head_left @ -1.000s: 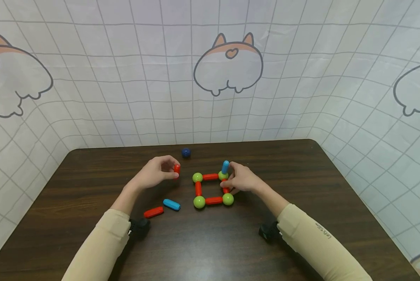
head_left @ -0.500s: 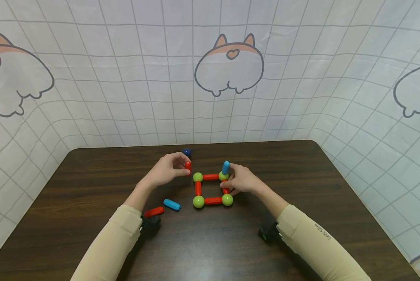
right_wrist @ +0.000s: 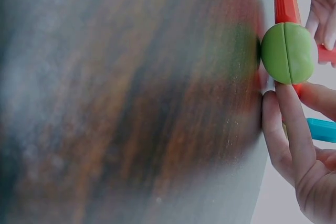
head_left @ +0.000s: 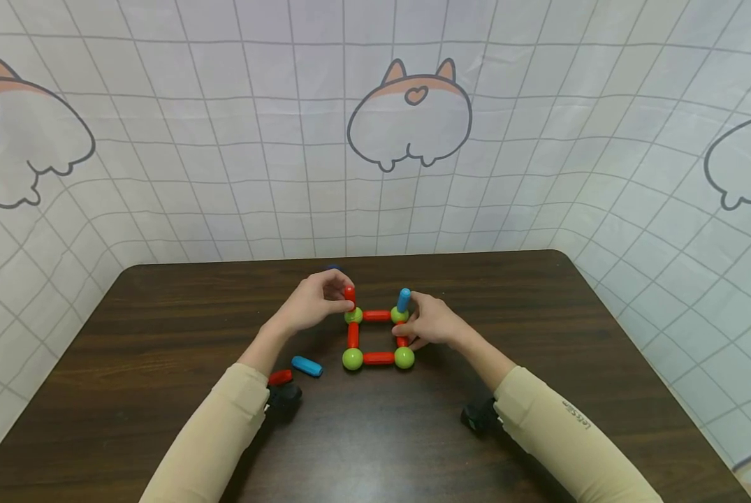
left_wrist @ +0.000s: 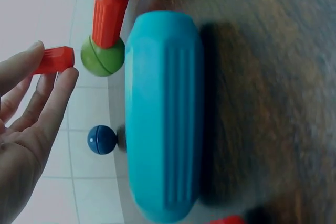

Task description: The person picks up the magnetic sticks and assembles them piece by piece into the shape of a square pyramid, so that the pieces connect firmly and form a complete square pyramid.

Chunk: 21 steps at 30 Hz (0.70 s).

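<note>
My left hand (head_left: 317,302) pinches a red rod (head_left: 350,296) upright between thumb and fingers, over the far-left green ball (head_left: 353,317) of a square frame. In the left wrist view the lower end of this red rod (left_wrist: 59,59) comes very close to the green ball (left_wrist: 102,59). Four-sided, the frame has a green ball at each corner and red rods (head_left: 378,358) between them. My right hand (head_left: 436,323) grips the frame's right-side red rod (head_left: 402,339), its fingers partly hiding it. A light blue rod (head_left: 403,300) stands up from the far-right ball, beside the right fingertips.
A loose light blue rod (head_left: 307,366) lies left of the frame. Near it is a loose red rod (head_left: 281,377), partly covered by the left wrist camera (head_left: 285,395). Mostly hidden behind my left hand, a dark blue ball (left_wrist: 102,139) sits toward the table's back edge.
My left hand has moved right with the red rod, from beside the frame to over its far-left ball. My right hand has kept its grip with hardly any movement.
</note>
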Tool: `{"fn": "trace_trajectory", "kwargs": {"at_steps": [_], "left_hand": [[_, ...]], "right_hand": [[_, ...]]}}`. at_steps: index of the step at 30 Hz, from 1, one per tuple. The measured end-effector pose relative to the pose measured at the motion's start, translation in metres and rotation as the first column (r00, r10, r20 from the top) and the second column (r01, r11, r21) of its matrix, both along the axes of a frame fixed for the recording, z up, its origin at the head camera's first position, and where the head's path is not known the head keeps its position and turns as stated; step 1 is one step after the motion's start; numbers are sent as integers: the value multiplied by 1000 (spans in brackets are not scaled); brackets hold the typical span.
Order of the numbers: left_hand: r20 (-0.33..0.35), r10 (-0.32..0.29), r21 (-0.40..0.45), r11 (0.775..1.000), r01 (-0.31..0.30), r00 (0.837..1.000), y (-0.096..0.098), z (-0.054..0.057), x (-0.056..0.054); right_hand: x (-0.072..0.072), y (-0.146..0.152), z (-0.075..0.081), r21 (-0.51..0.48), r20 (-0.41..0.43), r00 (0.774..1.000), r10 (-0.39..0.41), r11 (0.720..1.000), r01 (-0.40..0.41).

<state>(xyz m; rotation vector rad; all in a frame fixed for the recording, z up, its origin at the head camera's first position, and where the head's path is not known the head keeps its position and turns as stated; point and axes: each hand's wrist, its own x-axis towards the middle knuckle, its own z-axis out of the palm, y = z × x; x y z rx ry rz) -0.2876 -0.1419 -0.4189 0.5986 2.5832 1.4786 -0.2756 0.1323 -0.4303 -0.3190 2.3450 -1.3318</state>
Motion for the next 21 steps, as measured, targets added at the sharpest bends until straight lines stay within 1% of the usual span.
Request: {"fn": "trace_trajectory", "kwargs": {"at_steps": [6,11,21], "left_hand": [[-3,-2,-28,1000,2,1000,4,1,1],[1,-11,-33,999,11,1000,5,2,1],[-8,-34,-58,998,33,999,6,0,-3]], "right_hand": [[0,0,0,4,4,1000,3,1000,-3],[1,-1,3,7,0,1000,4,1000,-4],[0,-1,3,11,3,1000,6,1000,-6]]}}
